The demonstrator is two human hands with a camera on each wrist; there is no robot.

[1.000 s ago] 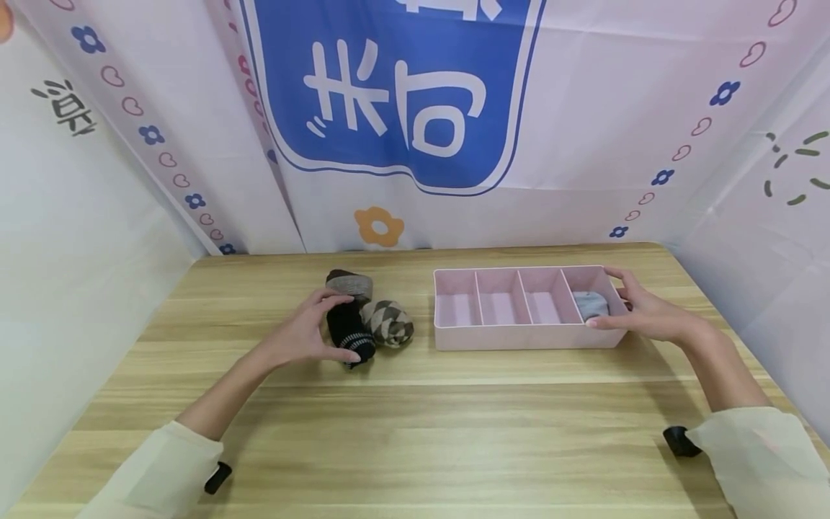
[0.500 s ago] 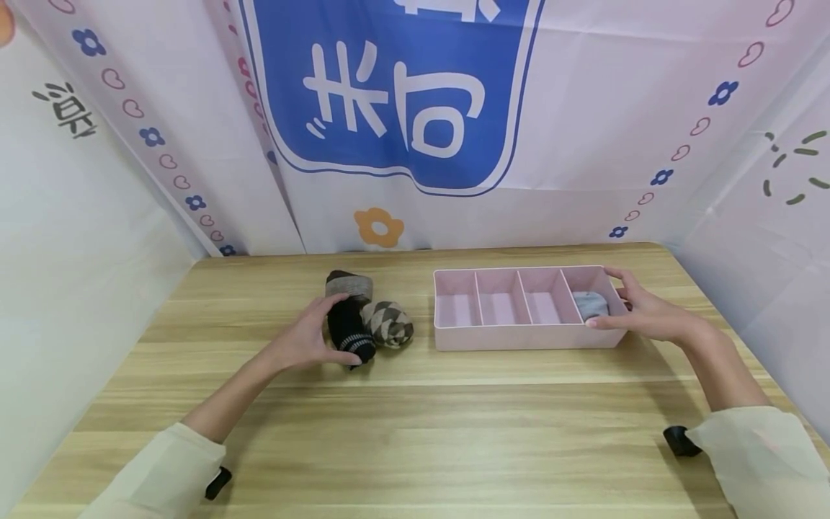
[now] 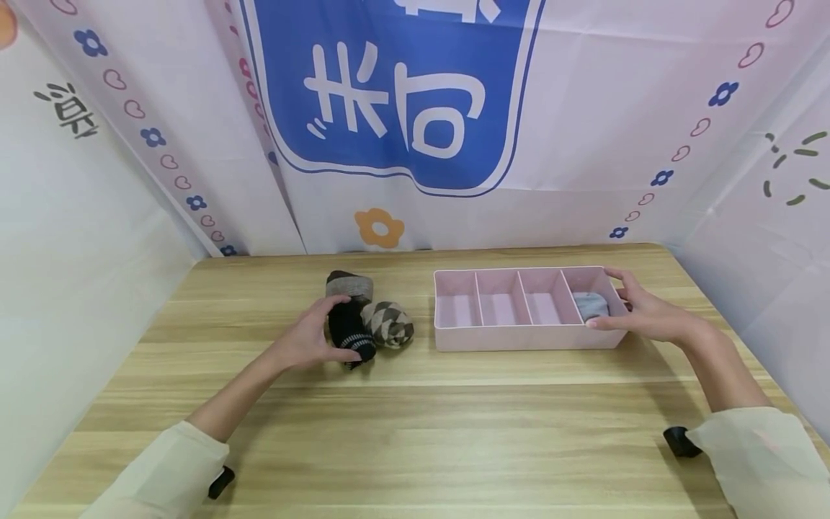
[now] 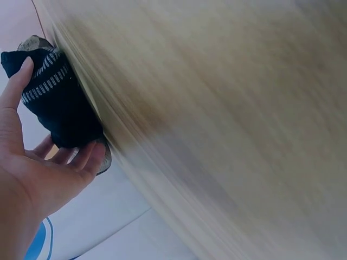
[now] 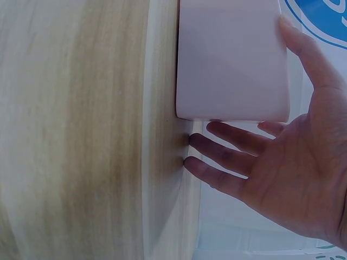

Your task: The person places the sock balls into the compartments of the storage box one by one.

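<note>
A black knitted fabric roll with a white-patterned band point(image 3: 346, 322) is seen left of centre on the pale wood-grain tabletop point(image 3: 415, 440). It is gripped by the left hand point(image 3: 306, 337), the nearer of the two hands, with the thumb at its lower, banded end and the fingers at its upper end. Its long axis is tilted steeply, the banded end pointed toward the lower right.

To its right, well apart, a pink plastic four-compartment tray point(image 3: 512, 337) is set lengthwise across the frame, so the two long axes run crosswise. Between them, just beside the black roll, a brown-and-beige checked fabric ball point(image 3: 389, 324) is placed; a grey-and-brown fabric roll point(image 3: 353, 287) is seen above. The tray's right end is held by the right hand point(image 3: 650, 315), thumb on the front rim. In its rightmost compartment, a grey-blue fabric bundle point(image 3: 588, 305) is contained.
</note>
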